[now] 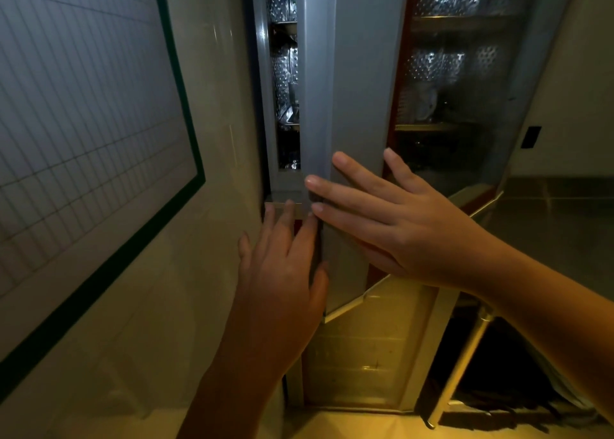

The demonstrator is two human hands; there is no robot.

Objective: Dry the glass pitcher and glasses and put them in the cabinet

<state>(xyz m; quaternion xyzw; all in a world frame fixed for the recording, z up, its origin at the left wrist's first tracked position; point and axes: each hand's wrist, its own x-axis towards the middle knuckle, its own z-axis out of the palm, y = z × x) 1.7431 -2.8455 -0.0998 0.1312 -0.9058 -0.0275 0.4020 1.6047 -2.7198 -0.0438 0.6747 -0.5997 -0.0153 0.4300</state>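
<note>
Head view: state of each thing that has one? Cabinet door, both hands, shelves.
cabinet door: seems not fully shut; a narrow strip of the interior shows left of its stile
right hand: open, flat, fingers straight against the door's frame, holds nothing
left hand: open, fingers straight, tips at the cabinet's bottom rail, holds nothing
shelves: loaded with shiny ware, too dim to name

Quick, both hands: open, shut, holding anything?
Left hand: open, touching the edge of the cabinet door, holding nothing.
Right hand: open, flat on the cabinet door.
</note>
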